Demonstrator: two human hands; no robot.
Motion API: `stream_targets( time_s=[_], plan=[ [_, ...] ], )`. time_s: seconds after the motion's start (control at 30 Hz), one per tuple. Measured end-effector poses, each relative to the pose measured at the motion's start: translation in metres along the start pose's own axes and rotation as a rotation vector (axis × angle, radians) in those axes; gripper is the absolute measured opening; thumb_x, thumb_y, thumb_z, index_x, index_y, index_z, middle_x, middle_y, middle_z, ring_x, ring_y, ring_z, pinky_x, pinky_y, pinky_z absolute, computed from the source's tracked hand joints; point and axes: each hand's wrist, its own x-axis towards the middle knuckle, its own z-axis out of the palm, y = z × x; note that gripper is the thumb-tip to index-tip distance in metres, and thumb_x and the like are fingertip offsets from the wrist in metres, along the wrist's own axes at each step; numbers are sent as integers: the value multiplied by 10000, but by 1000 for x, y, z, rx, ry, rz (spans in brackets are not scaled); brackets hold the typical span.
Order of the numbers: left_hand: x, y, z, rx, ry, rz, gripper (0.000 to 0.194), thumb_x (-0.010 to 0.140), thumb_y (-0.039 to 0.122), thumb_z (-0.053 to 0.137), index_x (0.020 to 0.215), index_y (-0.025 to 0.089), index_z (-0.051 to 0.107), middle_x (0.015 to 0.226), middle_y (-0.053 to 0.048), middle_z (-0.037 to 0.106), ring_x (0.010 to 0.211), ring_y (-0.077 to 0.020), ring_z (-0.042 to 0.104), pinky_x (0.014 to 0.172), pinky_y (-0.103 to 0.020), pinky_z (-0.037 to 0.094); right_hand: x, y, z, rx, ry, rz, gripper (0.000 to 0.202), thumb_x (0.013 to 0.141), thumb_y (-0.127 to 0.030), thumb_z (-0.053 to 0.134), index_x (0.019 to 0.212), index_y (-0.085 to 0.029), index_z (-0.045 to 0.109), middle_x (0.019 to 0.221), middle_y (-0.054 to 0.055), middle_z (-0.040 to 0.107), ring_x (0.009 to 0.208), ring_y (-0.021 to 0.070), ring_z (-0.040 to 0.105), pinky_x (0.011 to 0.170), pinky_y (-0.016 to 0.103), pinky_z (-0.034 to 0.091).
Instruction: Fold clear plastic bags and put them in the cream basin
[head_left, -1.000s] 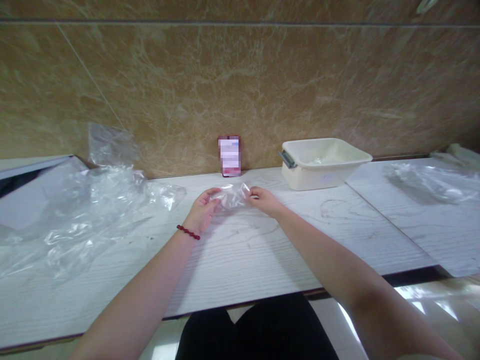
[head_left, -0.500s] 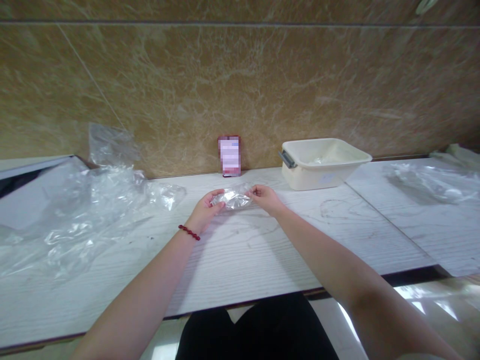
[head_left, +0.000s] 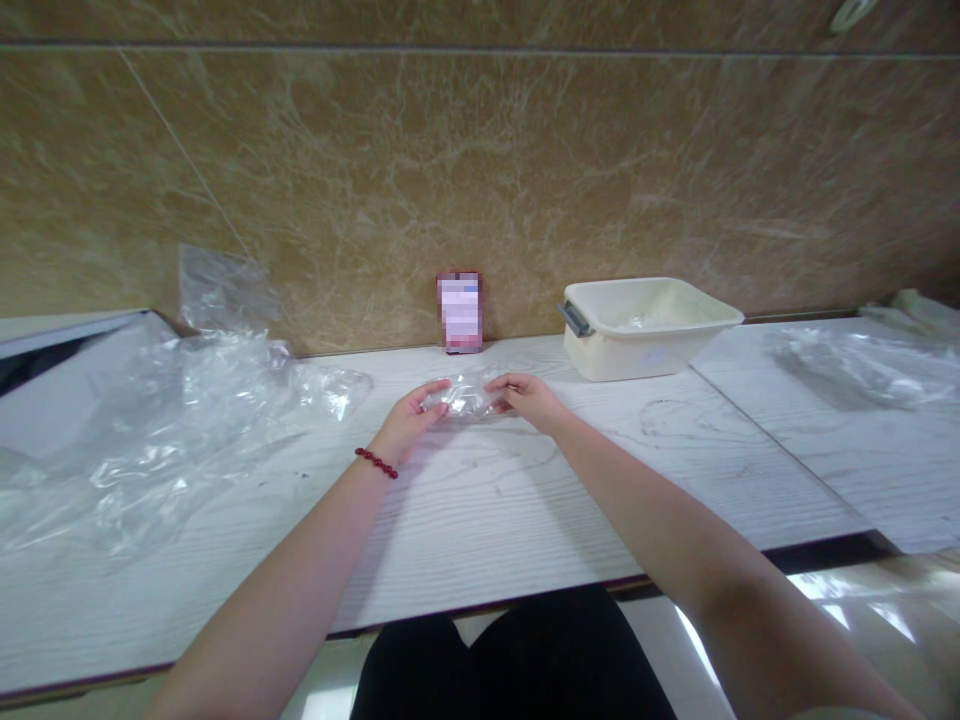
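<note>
Between my two hands is a small clear plastic bag (head_left: 466, 396), crinkled and shiny, just over the white wood-grain table. My left hand (head_left: 416, 413) grips its left end between thumb and fingers; a dark red bead bracelet circles that wrist. At the bag's right end, the fingers of my right hand (head_left: 523, 394) are closed on the plastic. Whether anything lies inside the bag I cannot tell. Behind it a phone (head_left: 460, 312) with a blurred screen leans upright against the wall.
A cream plastic bin (head_left: 637, 350) with a grey latch stands at the back right, some clear plastic inside. Heaped clear plastic bags (head_left: 225, 390) cover the left of the table (head_left: 480, 530). More clear plastic (head_left: 877, 365) lies far right. A brown marble wall (head_left: 480, 170) bounds the back.
My right hand's fingers have shifted slightly left along the bag, and the plastic between the hands has changed its folds. The left hand has barely moved.
</note>
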Motion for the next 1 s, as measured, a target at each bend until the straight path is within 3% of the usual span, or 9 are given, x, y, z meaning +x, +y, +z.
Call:
stream_targets(
  time_s=[0.27, 0.43, 0.7, 0.87, 1.0],
  plan=[
    [-3, 4, 3, 21, -32, 10, 584, 609, 212, 647, 1161, 190, 456, 899, -36, 601, 673, -91, 551, 707, -252, 437, -1, -5, 0, 106, 86, 53, 138, 718, -276, 523, 742, -161, 594, 761, 13, 597, 554, 82, 574, 563, 255, 507],
    [-5, 8, 6, 15, -17, 19, 703, 593, 194, 659, 1234, 178, 370, 944, -54, 595, 754, -110, 559, 744, -263, 434, -3, -7, 1, -38, 102, 21, 326, 600, -232, 655, 912, -178, 577, 623, -15, 577, 534, 87, 556, 577, 259, 490],
    [-6, 11, 6, 34, 33, 35, 789, 590, 211, 668, 1284, 186, 294, 990, -70, 599, 792, -130, 567, 742, -260, 440, -2, -2, -2, -150, 91, -54, 465, 660, -243, 599, 1114, -205, 508, 646, -3, 606, 554, 94, 561, 611, 262, 476],
    [-6, 14, 6, 69, 40, 7, 817, 593, 232, 672, 1298, 182, 263, 1039, -80, 583, 755, -118, 569, 724, -243, 445, 2, 3, -4, -54, 104, -77, 514, 642, -269, 622, 1138, -233, 490, 858, 15, 624, 582, 75, 562, 615, 242, 479],
    [-7, 15, 8, 49, 43, 7, 816, 601, 233, 670, 1301, 181, 253, 1216, -96, 462, 731, -84, 551, 722, -217, 443, 3, 1, -3, 106, 152, -76, 495, 612, -216, 649, 1084, -255, 504, 1114, 5, 528, 597, 46, 556, 624, 224, 486]
  ],
)
